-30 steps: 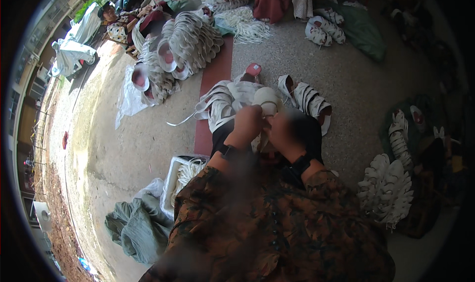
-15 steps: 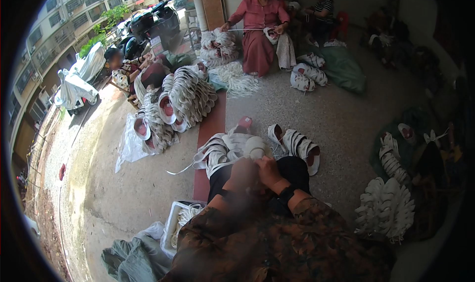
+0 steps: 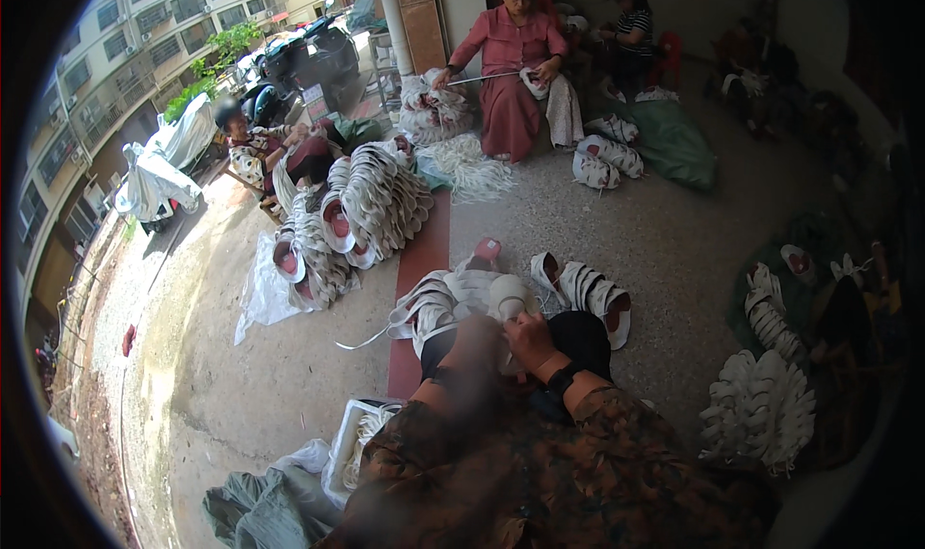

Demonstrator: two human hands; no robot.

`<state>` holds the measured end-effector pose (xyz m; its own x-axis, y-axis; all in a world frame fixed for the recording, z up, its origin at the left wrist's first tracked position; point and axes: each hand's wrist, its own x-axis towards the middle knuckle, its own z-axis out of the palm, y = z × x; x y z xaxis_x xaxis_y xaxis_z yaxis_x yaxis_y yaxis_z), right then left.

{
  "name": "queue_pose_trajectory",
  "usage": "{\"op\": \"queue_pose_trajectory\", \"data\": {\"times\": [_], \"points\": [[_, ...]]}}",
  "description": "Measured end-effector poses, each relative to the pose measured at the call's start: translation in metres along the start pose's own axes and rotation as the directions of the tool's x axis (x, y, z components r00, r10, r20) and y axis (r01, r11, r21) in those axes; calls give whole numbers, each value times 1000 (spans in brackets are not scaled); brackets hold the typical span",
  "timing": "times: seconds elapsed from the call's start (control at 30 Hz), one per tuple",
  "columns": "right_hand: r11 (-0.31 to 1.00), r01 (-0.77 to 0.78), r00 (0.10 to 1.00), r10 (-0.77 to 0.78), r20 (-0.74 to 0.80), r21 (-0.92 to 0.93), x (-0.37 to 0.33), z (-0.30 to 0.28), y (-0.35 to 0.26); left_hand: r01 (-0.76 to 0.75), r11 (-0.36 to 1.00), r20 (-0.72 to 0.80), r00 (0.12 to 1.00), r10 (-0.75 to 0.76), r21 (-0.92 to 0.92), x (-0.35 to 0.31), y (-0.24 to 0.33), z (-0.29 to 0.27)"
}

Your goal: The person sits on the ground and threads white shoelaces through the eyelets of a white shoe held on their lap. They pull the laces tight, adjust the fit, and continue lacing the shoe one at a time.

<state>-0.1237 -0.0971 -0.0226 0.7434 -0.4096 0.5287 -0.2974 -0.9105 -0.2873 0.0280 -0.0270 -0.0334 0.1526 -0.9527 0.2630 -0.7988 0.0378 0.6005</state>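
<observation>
Two hands: left hand [image 3: 472,342] blurred, right hand [image 3: 530,332] together on white slipper upper [image 3: 508,298], grip unclear.
Location: lap, above knees.
Change: view lifted; hands remain joined.
Nearby: stacked white uppers [image 3: 371,207].

Stacked white soles [image 3: 376,202] by seated person [image 3: 514,67]; green sack [image 3: 674,144]; parked scooter [image 3: 308,53] beyond.

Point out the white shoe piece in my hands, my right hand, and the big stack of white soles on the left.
white shoe piece [image 3: 508,296], head view, its rounded top.
right hand [image 3: 532,337], head view, its back.
stack of white soles [image 3: 385,197], head view, middle of the pile.
</observation>
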Motion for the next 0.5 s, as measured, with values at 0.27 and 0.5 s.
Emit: {"op": "queue_pose_trajectory", "data": {"times": [0.27, 0.5], "points": [[991, 30, 999, -24, 44, -134, 3, 3, -5, 256, 967, -44, 966, -256, 6, -10, 9, 9], [904, -85, 853, -151, 499, 419, 16, -35, 4, 402, 878, -89, 895, -436, -262, -5, 23, 4]]}}
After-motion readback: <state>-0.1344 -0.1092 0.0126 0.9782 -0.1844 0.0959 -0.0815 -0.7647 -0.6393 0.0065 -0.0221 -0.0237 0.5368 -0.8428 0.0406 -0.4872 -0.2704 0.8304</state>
